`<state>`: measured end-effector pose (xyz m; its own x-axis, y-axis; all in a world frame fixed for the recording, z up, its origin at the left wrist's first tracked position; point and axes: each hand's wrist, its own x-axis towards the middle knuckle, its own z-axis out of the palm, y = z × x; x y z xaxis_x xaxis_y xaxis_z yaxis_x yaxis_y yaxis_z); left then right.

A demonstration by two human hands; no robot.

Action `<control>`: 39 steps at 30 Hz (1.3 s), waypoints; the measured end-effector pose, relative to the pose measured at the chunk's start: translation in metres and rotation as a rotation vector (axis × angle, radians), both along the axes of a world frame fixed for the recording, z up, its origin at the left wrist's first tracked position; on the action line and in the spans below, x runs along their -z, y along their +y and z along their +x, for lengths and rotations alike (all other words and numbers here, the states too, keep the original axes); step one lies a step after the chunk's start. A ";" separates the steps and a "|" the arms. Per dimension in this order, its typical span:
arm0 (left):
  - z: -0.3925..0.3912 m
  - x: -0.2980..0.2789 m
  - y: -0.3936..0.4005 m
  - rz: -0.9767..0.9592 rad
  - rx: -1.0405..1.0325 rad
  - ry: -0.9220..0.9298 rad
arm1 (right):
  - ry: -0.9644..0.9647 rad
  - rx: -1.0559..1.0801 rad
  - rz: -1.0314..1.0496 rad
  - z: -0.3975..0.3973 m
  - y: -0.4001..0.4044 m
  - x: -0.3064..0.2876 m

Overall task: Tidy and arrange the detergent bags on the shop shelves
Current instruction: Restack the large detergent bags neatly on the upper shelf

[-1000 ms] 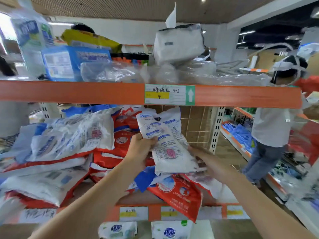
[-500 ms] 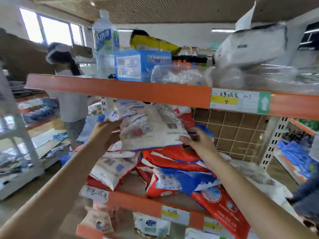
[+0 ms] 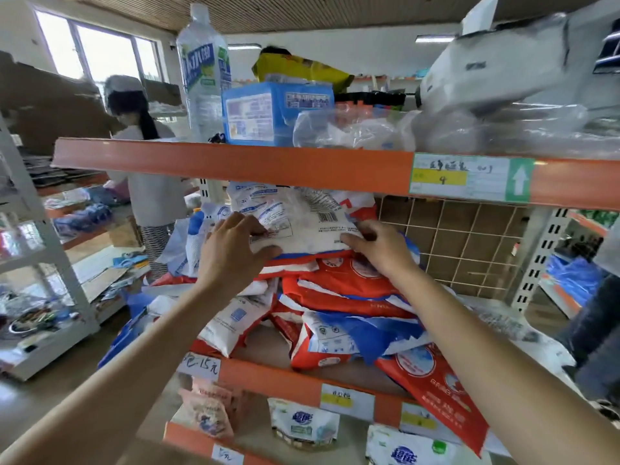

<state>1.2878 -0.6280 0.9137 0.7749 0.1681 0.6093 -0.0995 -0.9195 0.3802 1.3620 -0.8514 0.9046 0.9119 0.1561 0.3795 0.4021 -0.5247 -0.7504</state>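
A person in white (image 3: 147, 193) stood well left of the orange shelf (image 3: 235, 164). Under that shelf, the left hand (image 3: 231, 250) lay on the white detergent bag (image 3: 302, 223), fingers spread, thumb under its front edge. The bag sat on top of the red bags (image 3: 349, 290). The right hand (image 3: 379, 250) pressed the bag's right corner, fingers loosely together.
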 end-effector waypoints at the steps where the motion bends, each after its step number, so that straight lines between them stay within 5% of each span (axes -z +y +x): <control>1: -0.002 -0.003 -0.007 0.111 -0.035 0.030 | 0.004 -0.008 -0.069 -0.002 -0.004 0.000; 6: -0.015 0.015 -0.055 0.361 0.275 -0.124 | -0.057 -0.005 -0.375 -0.025 -0.049 0.017; 13: -0.004 0.049 -0.147 0.418 0.622 0.020 | 0.132 0.025 -0.688 -0.054 -0.173 0.036; 18: 0.009 0.060 -0.202 0.477 0.688 0.091 | 0.402 0.042 -1.051 -0.075 -0.245 0.041; 21: 0.018 0.065 -0.221 0.673 0.603 0.209 | 0.488 -0.065 -1.079 -0.088 -0.258 0.060; 25: 0.021 0.066 -0.233 0.790 0.470 0.294 | 0.444 0.053 -1.136 -0.093 -0.243 0.090; 29: 0.018 0.065 -0.233 0.764 0.459 0.322 | 0.206 0.091 -1.274 -0.081 -0.237 0.095; 35: 0.019 0.065 -0.231 0.694 0.463 0.316 | -0.013 0.443 -0.745 -0.082 -0.242 0.067; 39: 0.017 0.061 -0.244 0.559 0.454 0.302 | 0.150 0.448 0.232 -0.090 -0.239 0.049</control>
<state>1.3044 -0.8723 0.8531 0.8401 -0.4752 0.2616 -0.4780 -0.8765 -0.0572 1.2719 -1.0908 0.8556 0.9170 -0.3340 0.2181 0.0560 -0.4335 -0.8994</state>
